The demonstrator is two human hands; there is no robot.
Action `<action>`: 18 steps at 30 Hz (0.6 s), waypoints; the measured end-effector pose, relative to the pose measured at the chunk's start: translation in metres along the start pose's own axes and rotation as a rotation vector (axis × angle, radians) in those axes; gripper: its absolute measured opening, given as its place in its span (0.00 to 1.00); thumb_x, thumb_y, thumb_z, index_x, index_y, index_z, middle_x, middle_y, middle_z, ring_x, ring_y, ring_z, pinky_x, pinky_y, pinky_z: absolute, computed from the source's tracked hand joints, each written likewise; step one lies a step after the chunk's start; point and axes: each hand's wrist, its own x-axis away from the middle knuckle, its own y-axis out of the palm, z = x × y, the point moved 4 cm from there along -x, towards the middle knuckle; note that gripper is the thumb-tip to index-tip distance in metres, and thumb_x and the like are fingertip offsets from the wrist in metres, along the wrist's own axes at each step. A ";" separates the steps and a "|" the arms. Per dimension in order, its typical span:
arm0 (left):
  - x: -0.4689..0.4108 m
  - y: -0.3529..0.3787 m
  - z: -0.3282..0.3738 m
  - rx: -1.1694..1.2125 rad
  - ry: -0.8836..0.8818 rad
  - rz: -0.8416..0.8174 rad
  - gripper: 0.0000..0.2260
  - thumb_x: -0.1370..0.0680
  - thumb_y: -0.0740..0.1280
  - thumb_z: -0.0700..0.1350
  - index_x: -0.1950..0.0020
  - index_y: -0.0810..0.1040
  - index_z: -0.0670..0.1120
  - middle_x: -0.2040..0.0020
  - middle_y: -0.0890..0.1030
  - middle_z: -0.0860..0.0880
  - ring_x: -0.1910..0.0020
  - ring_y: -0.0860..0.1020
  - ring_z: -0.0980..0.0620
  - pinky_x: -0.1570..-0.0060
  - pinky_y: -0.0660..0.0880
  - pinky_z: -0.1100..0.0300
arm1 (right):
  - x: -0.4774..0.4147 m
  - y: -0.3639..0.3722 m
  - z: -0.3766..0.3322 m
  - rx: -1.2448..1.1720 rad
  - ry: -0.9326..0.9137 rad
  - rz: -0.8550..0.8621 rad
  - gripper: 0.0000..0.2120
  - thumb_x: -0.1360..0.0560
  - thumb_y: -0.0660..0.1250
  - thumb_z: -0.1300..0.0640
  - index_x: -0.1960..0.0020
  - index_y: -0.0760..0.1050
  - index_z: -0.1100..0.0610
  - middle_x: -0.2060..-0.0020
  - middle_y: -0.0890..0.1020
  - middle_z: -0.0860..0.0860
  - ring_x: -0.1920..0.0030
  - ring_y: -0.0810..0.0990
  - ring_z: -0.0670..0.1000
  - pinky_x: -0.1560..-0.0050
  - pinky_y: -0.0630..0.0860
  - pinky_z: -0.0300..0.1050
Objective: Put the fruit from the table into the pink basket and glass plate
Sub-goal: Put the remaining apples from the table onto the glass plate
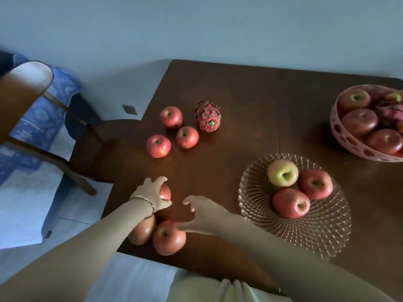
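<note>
My left hand (153, 194) is closed over a red apple (165, 192) near the table's front left. My right hand (201, 212) hovers open beside it, its thumb touching another apple (169, 237). A further apple (141, 231) lies partly hidden under my left wrist. Farther back lie three apples (171, 117) (187, 137) (158, 146) and a pink dragon fruit (208, 116). The glass plate (322, 232) holds three apples (283, 173). The pink basket (349, 142) at the right edge holds several apples and a dragon fruit.
The dark wooden table (239, 101) has its front edge close to my body. A wooden chair (26, 90) stands to the left, off the table's corner, in front of a blue patterned fabric (41, 118). A pale wall runs behind.
</note>
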 end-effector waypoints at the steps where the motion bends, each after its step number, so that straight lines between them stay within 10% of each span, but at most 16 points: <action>1: -0.002 0.000 -0.001 0.037 0.014 0.010 0.31 0.29 0.70 0.53 0.29 0.61 0.56 0.33 0.65 0.43 0.37 0.71 0.39 0.38 0.70 0.48 | -0.007 0.012 -0.006 0.040 0.026 -0.061 0.39 0.35 0.70 0.37 0.30 0.61 0.50 0.36 0.71 0.53 0.38 0.73 0.55 0.38 0.71 0.52; 9: 0.003 -0.010 0.006 0.287 0.137 0.176 0.31 0.32 0.73 0.52 0.32 0.65 0.52 0.37 0.70 0.44 0.40 0.73 0.40 0.41 0.71 0.50 | -0.032 0.051 -0.016 0.063 0.127 -0.139 0.35 0.38 0.74 0.40 0.36 0.67 0.53 0.40 0.75 0.52 0.43 0.75 0.55 0.49 0.75 0.48; 18: 0.042 -0.028 0.060 0.544 0.284 0.205 0.35 0.34 0.75 0.51 0.31 0.63 0.52 0.34 0.68 0.47 0.36 0.71 0.44 0.37 0.69 0.52 | 0.053 -0.044 0.058 -0.790 0.174 0.221 0.36 0.44 0.79 0.45 0.40 0.69 0.46 0.46 0.77 0.49 0.49 0.78 0.46 0.52 0.78 0.41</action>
